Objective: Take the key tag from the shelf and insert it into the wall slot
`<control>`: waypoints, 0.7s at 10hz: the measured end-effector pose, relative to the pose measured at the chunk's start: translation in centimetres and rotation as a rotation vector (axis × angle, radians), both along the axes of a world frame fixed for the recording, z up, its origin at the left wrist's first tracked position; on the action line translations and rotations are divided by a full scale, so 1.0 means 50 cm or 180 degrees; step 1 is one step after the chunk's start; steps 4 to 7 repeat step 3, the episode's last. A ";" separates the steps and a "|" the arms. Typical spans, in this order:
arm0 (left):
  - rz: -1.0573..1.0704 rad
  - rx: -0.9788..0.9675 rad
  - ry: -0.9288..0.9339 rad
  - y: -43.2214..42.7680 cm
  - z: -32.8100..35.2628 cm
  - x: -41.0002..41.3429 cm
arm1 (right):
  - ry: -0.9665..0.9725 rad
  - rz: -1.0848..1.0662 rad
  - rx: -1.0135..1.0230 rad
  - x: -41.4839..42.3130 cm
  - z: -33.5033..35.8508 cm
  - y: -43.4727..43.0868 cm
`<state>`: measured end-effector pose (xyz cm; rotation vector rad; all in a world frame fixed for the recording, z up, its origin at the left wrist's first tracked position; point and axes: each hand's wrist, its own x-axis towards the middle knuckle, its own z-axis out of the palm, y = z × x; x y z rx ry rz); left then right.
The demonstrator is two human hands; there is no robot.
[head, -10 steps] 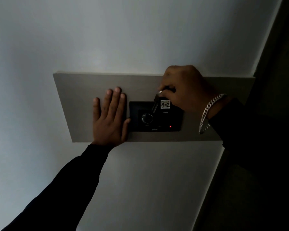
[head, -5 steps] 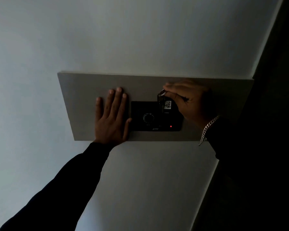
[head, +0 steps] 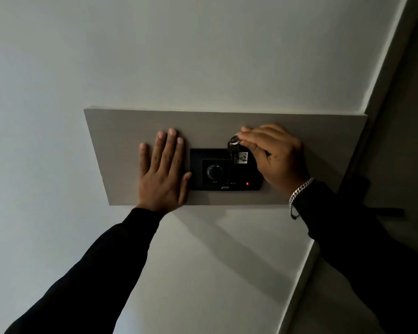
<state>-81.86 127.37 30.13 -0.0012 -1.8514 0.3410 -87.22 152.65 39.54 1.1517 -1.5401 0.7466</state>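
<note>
Dim room, grey wall panel (head: 130, 131) mounted on a pale wall, black control plate (head: 225, 169) set into it with a round dial (head: 214, 171) and a red LED (head: 247, 183).

Left hand (head: 163, 174) is flat and open against the panel, just left of the plate, thumb touching its edge. It holds nothing, looks like bracing only.

Right hand (head: 273, 155) comes in from the right, fingertips (head: 245, 137) pinched on the key ring (head: 234, 141) at the top. Key tag (head: 242, 157), white label with handwritten digits, hangs below the ring over the plate's upper right section, a key (head: 232, 153) beside it.

Key relation: the tag's long axis runs vertical, and it sits directly under the pinch. Slot itself isn't visible; can't tell if the tag is already partly seated. If not, next move is probably a straight downward push, right hand only.
</note>
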 end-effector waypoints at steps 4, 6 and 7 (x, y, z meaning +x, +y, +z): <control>-0.0368 0.0363 -0.0069 0.011 0.144 0.030 | -0.0275 0.0107 -0.0402 0.087 0.067 0.001; -0.0368 0.0363 -0.0069 0.011 0.144 0.030 | -0.0275 0.0107 -0.0402 0.087 0.067 0.001; -0.0368 0.0363 -0.0069 0.011 0.144 0.030 | -0.0275 0.0107 -0.0402 0.087 0.067 0.001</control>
